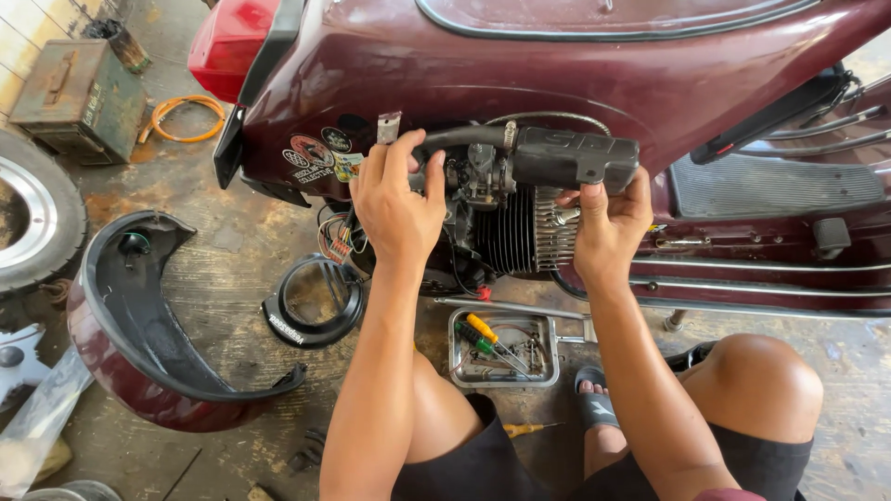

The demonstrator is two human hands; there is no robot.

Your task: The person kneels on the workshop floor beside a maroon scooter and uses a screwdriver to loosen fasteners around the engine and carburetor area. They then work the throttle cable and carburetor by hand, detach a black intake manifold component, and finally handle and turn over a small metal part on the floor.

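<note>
Concrete floor (pixel 232 278), maroon scooter (pixel 557 83) opened. Left hand (pixel 397 206) curls on black hose (pixel 464 136) beside engine (pixel 520 237); right hand (pixel 608 223) pinches black airbox (pixel 575 158), long axis horizontal.

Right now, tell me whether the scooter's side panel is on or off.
Off. The maroon side panel lies on the floor beside the scooter, and the engine is exposed.

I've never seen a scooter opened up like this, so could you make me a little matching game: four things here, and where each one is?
Things:
1. metal tray
2. maroon side panel
3. green metal box
4. black air box

Places:
A. top left, by an orange hose
B. under the right hand's fingertips
C. floor, between the knees
D. floor, far left

Pairs: 1-C, 2-D, 3-A, 4-B
</note>
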